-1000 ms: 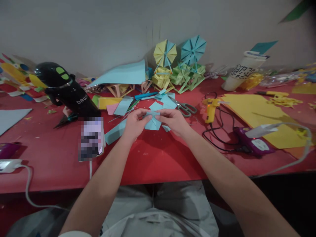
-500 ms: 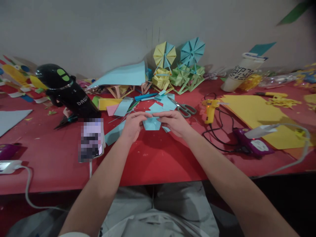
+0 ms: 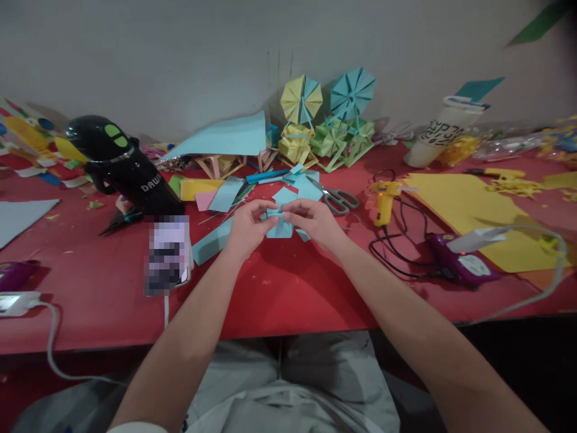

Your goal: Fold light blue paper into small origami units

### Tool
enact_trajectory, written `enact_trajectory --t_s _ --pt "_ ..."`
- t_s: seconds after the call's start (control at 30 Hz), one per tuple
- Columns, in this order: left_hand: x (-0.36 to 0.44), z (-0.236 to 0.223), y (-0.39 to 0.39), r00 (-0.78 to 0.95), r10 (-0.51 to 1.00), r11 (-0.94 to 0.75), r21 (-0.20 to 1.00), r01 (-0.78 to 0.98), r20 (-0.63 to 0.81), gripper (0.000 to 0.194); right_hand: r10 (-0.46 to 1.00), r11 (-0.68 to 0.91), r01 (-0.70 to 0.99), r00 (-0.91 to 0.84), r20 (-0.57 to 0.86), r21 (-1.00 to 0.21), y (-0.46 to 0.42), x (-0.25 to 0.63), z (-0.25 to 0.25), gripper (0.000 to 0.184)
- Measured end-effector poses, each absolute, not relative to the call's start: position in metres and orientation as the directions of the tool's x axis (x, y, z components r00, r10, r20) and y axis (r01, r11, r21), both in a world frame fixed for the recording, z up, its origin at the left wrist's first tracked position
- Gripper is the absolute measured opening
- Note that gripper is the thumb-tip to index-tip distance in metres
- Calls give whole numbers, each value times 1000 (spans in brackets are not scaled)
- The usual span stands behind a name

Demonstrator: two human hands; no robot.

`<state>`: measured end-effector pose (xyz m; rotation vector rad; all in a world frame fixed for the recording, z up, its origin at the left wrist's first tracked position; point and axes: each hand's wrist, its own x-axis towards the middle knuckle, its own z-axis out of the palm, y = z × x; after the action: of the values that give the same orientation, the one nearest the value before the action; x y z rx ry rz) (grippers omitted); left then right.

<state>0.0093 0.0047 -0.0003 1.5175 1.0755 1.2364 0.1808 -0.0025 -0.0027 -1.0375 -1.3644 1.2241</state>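
Note:
Between my hands is a small piece of light blue folded paper [image 3: 280, 228], creased and held just over the red table. My left hand [image 3: 247, 227] pinches its left side between thumb and fingers. My right hand [image 3: 315, 224] grips the right side the same way, fingertips meeting near the top fold. Part of the paper is hidden behind the fingers. More light blue paper pieces [image 3: 285, 195] lie right behind my hands. Grey-handled scissors [image 3: 340, 201] rest just beyond my right hand. A blue paper strip [image 3: 211, 242] lies beside my left hand.
A yellow glue gun [image 3: 384, 201] with a black cable stands right, near yellow sheets [image 3: 478, 210] and a purple power block [image 3: 464, 261]. A phone [image 3: 167, 255] and black bottle [image 3: 126, 165] are left. Folded paper models [image 3: 333, 138] and a white cup [image 3: 444, 132] line the wall.
The blue paper was tilted so its flat face showed half a second ago; now its creased side shows again. My thumbs have shifted on it, and both hands stay in place.

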Motion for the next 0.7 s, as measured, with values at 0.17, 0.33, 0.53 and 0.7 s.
enact_trajectory --t_s 0.17,0.33,0.53,0.7 --pt "10 2 4 152 958 -265 952 151 243 24 974 162 -29 -154 164 -986 0 182 -5 36" --pt "11 4 2 148 956 -273 950 152 252 21 969 173 -48 -170 179 -984 1 183 -6 38" --pt "12 3 3 106 948 -314 933 175 300 21 978 136 -82 -149 147 -987 0 180 -5 49" --pt "15 7 -1 71 951 -310 940 141 302 27 984 78 -69 -153 87 -995 -2 181 4 54"
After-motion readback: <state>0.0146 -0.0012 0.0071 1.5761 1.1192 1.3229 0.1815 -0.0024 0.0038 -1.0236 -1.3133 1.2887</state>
